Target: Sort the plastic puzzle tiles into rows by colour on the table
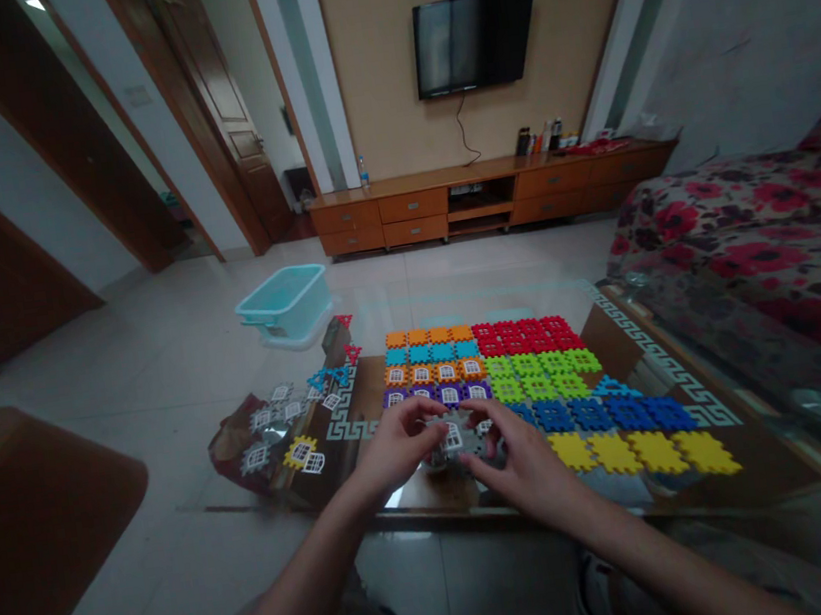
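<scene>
Glass-topped surface (770, 457) holds rows of colourful interlocking plastic tiles (525, 373), while the left hand (394, 446) and right hand (527, 469) pinch a grey window tile (454, 438).

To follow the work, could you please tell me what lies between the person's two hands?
The head view shows grey interlocking tiles and a white window tile between the left hand and right hand.

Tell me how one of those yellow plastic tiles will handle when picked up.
The yellow tile looks light and fairly stiff, lying flat without sagging. Its notched edges should make gripping easy. Being flat, it probably won't roll, though it may slide on the glass tabletop.
</scene>
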Motion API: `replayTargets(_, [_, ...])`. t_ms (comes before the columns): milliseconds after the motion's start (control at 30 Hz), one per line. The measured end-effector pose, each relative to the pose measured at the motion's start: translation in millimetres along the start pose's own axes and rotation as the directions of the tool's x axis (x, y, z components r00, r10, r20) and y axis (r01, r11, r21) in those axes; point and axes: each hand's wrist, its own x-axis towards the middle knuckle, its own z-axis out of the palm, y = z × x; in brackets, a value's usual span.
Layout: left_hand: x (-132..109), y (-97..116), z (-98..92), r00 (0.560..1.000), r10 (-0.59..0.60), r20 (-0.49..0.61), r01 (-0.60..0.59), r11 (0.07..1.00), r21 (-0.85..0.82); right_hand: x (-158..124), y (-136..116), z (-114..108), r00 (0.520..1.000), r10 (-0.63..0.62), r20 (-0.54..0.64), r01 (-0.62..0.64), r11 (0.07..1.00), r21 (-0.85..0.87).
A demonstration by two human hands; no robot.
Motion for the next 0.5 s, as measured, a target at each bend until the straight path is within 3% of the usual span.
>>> replayTargets(133, [0.2,-0.8,0.5,1.000,-0.017,0.004,0.017,1.000,0.009,-1.5,-4.4,-4.0,0.992,-0.130,-0.003,0.129,0.989,-0.079])
replayTargets(367, [0.9,-4.7,1.2,0.999,-0.020,0.041,0.020,1.000,0.002,-3.8,-6.4,-4.9,0.988,-0.154,0.018,0.155,0.977,-0.144])
replayTargets(500, [1.2,1.9,-10.5,0.992,-0.026,0.127,0.010,0.992,0.126,-4.5,-4.3,-6.2,0.986,-0.163,0.013,0.163,0.970,-0.180])
